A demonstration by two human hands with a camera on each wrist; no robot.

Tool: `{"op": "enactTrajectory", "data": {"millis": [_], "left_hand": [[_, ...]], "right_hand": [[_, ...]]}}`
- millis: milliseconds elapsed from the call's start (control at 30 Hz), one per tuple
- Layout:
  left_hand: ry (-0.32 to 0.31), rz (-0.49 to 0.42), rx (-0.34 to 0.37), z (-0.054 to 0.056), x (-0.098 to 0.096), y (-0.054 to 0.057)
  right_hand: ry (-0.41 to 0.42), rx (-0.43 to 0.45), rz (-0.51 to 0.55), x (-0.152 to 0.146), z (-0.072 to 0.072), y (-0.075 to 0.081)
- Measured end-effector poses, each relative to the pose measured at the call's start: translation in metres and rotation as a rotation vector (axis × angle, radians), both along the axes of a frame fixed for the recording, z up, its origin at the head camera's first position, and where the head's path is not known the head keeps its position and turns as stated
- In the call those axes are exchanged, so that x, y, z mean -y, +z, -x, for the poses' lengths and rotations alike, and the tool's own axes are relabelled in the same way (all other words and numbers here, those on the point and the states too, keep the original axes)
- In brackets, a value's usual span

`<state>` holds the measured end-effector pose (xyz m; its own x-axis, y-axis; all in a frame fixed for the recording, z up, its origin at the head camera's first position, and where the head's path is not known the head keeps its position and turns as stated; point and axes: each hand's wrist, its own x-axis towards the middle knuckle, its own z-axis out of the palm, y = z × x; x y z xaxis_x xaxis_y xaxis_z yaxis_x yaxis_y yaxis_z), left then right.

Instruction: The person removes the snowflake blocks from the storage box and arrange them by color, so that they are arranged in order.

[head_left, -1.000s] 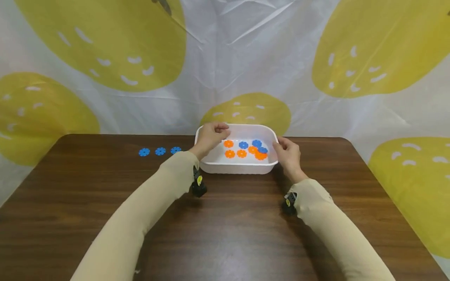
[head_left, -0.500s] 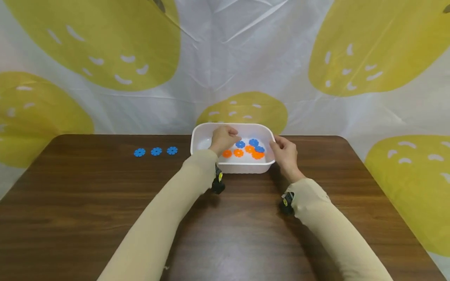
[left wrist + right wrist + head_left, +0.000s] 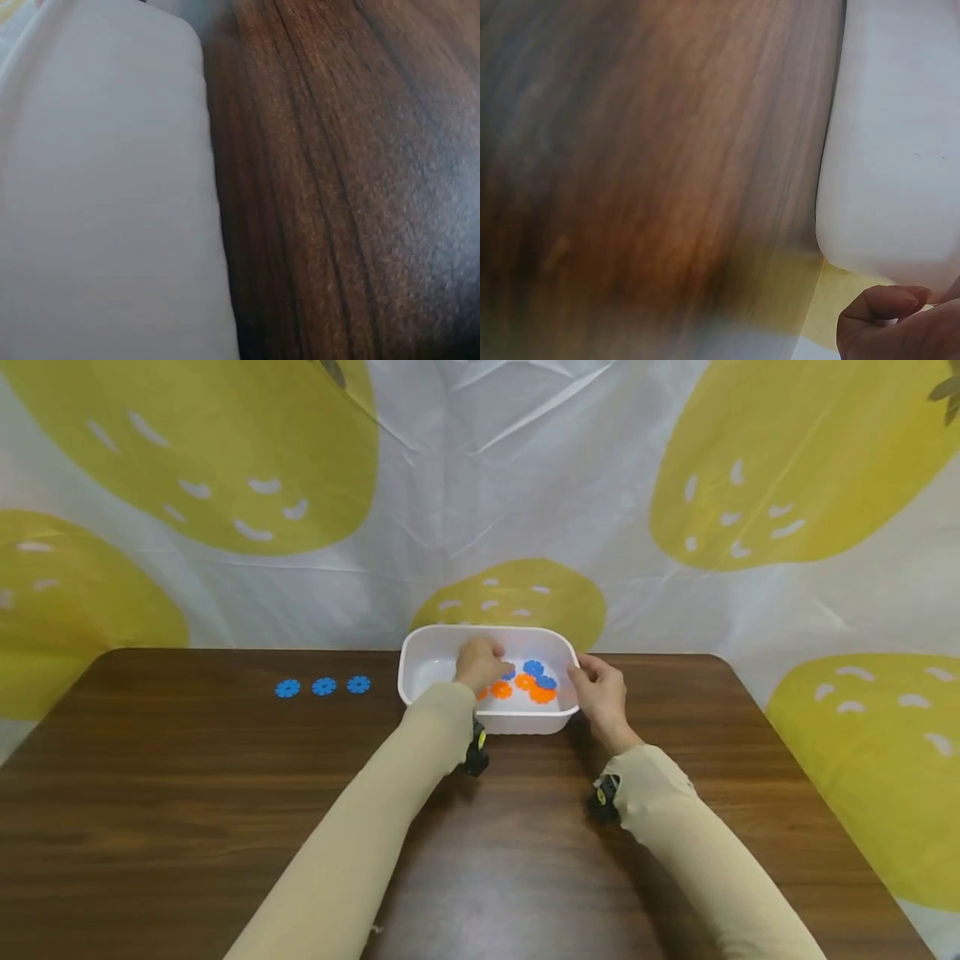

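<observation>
A white plastic tub (image 3: pixel 517 724) stands at the back of the table with several orange notched plastic discs (image 3: pixel 501 691) and blue ones (image 3: pixel 533 667) inside. My left hand (image 3: pixel 480 664) reaches down into it, its fingertips at a blue disc (image 3: pixel 509 674). The hand hides part of the discs, and whether it pinches one is unclear. At the tub's right end, my right hand (image 3: pixel 602 693) holds the rim between thumb and fingers. In the right wrist view, that hand (image 3: pixel 900 322) shows at the corner of the tub (image 3: pixel 892 150). Only the tub's side wall (image 3: pixel 112 172) and tabletop fill the left wrist view.
On the brown wooden table (image 3: pixel 187 802), three blue notched discs lie in a row left of the tub: the left one (image 3: pixel 288 688), the middle one (image 3: pixel 324 687) and the right one (image 3: pixel 358 685). Behind the table hangs a white curtain (image 3: pixel 480 493) with yellow fruit shapes.
My left hand has moved from above the tub's left part rightward and down among the discs. My right hand has stayed at the rim. The view has shifted slightly.
</observation>
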<state>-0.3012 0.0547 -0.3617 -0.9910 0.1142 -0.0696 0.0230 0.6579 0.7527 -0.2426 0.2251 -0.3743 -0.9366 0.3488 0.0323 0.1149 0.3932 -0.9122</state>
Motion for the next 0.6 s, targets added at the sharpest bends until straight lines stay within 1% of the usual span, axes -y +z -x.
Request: {"op": "enactTrajectory", "data": {"millis": [67, 200, 600], "left_hand": [[0.006, 0.016, 0.002, 0.0008, -0.0007, -0.0022], [0.015, 0.014, 0.019, 0.0016, -0.0021, -0.0033], [-0.003, 0.031, 0.018, 0.0020, -0.0066, -0.0048]], "right_hand": [[0.002, -0.004, -0.004, 0.0004, 0.0000, -0.0001], [0.004, -0.010, -0.012, 0.0001, 0.0000, 0.0021], [0.001, -0.003, -0.011, -0.0039, 0.0015, 0.0044]]}}
